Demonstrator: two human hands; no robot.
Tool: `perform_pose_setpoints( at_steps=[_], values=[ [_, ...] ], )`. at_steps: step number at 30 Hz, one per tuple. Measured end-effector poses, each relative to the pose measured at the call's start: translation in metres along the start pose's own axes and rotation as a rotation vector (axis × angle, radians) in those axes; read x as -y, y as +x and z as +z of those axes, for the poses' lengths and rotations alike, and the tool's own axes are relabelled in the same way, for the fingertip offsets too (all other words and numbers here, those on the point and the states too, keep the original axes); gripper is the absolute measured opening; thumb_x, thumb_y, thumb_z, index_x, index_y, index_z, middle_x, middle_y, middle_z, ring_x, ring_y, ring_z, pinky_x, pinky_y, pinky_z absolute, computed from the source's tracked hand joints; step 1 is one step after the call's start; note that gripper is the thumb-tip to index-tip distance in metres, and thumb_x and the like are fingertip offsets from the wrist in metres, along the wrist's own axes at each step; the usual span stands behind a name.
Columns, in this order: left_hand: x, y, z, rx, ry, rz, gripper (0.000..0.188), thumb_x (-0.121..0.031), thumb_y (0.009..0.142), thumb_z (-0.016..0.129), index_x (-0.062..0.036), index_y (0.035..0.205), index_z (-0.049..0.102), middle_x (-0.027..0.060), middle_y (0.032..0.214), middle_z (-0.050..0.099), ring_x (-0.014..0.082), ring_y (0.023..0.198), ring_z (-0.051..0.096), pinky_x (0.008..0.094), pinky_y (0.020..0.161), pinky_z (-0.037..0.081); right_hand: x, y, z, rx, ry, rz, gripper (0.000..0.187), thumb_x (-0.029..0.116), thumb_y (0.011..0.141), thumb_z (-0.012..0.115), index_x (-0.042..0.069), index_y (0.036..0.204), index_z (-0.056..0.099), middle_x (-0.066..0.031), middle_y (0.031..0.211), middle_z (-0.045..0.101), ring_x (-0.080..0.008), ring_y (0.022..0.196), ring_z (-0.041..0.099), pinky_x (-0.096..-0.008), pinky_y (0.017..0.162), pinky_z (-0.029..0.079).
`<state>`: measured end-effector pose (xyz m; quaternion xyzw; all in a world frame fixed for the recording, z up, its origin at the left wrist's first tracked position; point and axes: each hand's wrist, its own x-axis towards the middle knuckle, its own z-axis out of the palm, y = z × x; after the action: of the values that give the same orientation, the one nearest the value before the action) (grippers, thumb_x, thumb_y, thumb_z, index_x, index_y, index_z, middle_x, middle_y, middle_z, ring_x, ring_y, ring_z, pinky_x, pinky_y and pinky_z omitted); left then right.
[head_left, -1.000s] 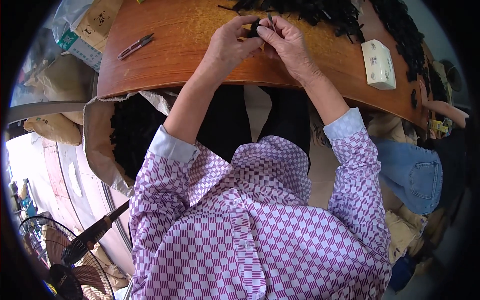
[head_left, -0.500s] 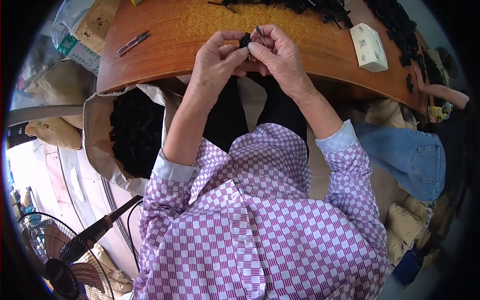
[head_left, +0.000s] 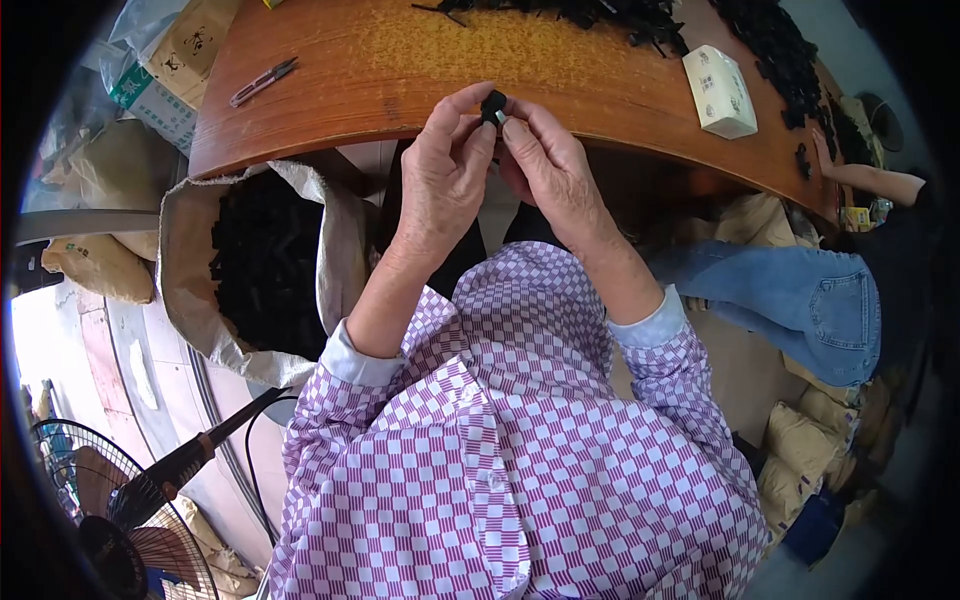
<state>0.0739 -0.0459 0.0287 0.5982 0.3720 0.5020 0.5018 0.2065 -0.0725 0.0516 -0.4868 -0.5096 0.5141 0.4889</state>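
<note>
Just past the table's near edge, my two hands meet around a small black piece (head_left: 492,103), rubber-like, with a rounded end pointing up. My left hand (head_left: 445,165) pinches it between thumb and fingers. From the other side my right hand (head_left: 552,170) closes in, its thumb against a short shiny metal tip (head_left: 501,117) beside the piece. The rest of that metal tool is hidden by my fingers. On the wooden table (head_left: 350,85) further left lies a pair of thread snips (head_left: 263,82), apart from both hands.
Left of my legs stands an open sack (head_left: 335,230) full of black pieces (head_left: 265,265). Heaps of black parts (head_left: 770,50) lie along the table's far right, past a white tissue pack (head_left: 719,92). A co-worker's arm (head_left: 875,182) rests at right. A fan (head_left: 120,530) stands lower left.
Both hands have come down slightly toward me, and the black piece is now turned with its rounded end up. The dark pointed tool no longer sticks up from my right hand.
</note>
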Motion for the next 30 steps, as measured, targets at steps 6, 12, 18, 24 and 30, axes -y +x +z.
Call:
perform_pose_setpoints(
  at_steps=[6,12,18,24,30],
  values=[
    [0.002,-0.001,-0.001,-0.041,0.041,0.027,0.034,-0.003,0.092,0.053,-0.0077,0.126,0.053,0.0032,0.088,0.063,0.0039,0.075,0.057,0.0190,0.066,0.049,0.001,0.004,0.010,-0.029,0.064,0.017,0.028,0.020,0.099,0.046,-0.001,0.116,0.051,-0.0032,0.088,0.059,-0.0068,0.073,0.057,-0.0202,0.064,0.051],
    [0.001,-0.002,-0.003,-0.074,0.166,0.120,0.033,-0.001,0.092,0.053,-0.0074,0.124,0.056,0.0005,0.094,0.063,0.0034,0.078,0.057,0.0180,0.067,0.050,-0.004,0.006,0.018,-0.051,0.082,-0.011,0.027,0.024,0.098,0.048,0.007,0.118,0.053,0.0075,0.069,0.046,-0.0004,0.054,0.040,-0.0164,0.045,0.029],
    [-0.002,-0.001,-0.003,-0.139,0.418,0.225,0.035,0.001,0.084,0.058,-0.0075,0.118,0.057,0.0151,0.093,0.067,0.0192,0.075,0.067,0.0275,0.065,0.052,-0.009,0.011,0.014,-0.002,0.048,0.023,0.026,0.023,0.098,0.047,0.009,0.119,0.052,0.0073,0.068,0.045,-0.0011,0.054,0.039,-0.0174,0.045,0.030],
    [-0.005,0.001,-0.006,-0.042,0.358,0.075,0.031,-0.001,0.086,0.058,-0.0064,0.115,0.052,0.0122,0.087,0.067,0.0147,0.071,0.065,0.0266,0.061,0.051,-0.012,0.007,-0.012,0.068,-0.246,-0.144,0.026,0.023,0.098,0.048,0.008,0.118,0.052,0.0055,0.074,0.049,-0.0012,0.056,0.040,-0.0169,0.048,0.032],
    [-0.028,0.006,-0.020,0.089,-0.468,-0.222,0.029,-0.010,0.096,0.047,-0.0062,0.124,0.041,0.0112,0.093,0.066,0.0133,0.073,0.064,0.0201,0.059,0.047,-0.003,-0.004,-0.024,0.045,-0.047,-0.070,0.021,0.022,0.097,0.050,0.005,0.108,0.056,0.0020,0.078,0.056,-0.0012,0.057,0.045,-0.0162,0.047,0.036]
  ],
)
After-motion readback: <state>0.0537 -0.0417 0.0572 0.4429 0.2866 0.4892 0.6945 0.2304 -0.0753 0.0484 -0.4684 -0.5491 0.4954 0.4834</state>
